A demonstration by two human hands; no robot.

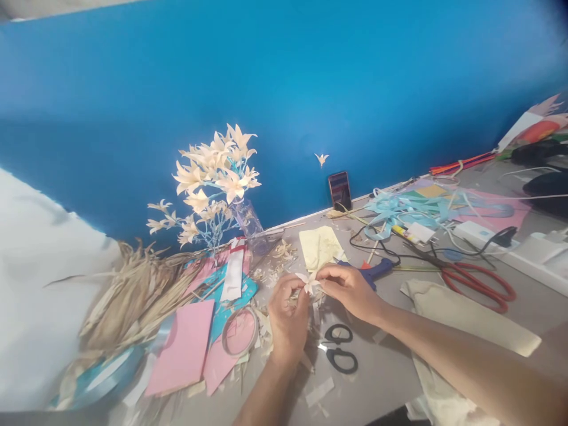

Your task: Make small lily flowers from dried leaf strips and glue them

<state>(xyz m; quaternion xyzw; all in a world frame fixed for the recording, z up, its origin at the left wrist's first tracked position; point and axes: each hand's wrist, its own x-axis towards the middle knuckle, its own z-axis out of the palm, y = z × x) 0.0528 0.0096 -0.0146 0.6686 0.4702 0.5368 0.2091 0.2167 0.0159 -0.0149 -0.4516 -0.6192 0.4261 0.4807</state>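
Between my two hands, above the table, is a small cream-white handmade flower (309,284) with pointed petals. My left hand (288,307) pinches its left side between thumb and fingers. From the other side my right hand (348,290) is closed on the flower's right petals. Just below them on the table lie black-handled scissors (341,349), their blades partly out of sight. Behind my right hand a blue glue gun (377,271) is partly hidden. A yellow cloth or paper piece (322,245) rests beyond my hands.
Cream flowers (217,171) stand in a clear vase (248,219) at the back. Left are dried husks (133,290), pink paper (186,343) and a tape roll (240,332). Right are red-handled scissors (479,284), blue ribbon (399,207), cables and a power strip (532,254). A phone (340,190) leans against the wall.
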